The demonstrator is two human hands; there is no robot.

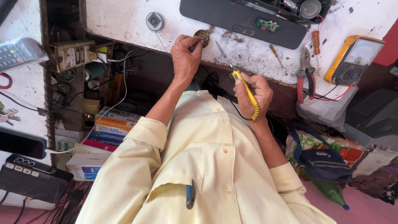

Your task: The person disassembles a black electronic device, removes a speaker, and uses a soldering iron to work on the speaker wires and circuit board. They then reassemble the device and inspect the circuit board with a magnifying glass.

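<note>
Soldering iron (244, 89) with a yellow handle gripped in one hand, small round brass-coloured part (202, 36) pinched in the other, both at the near edge of the white bench (124, 20).

On the picture's right, the right hand (253, 97) is closed round the iron's handle, its metal tip angled up over the stained bench surface toward the round part but clear of it. The left hand (185, 56) has its fingertips closed on that part, which rests on the bench. Beyond them lies a long dark casing (232, 18) with a small green circuit board (267, 25) on it. Further right sit a screwdriver (275, 54), red-handled pliers (306, 79) and a yellow analogue multimeter (354, 60) with red and black leads.
</note>
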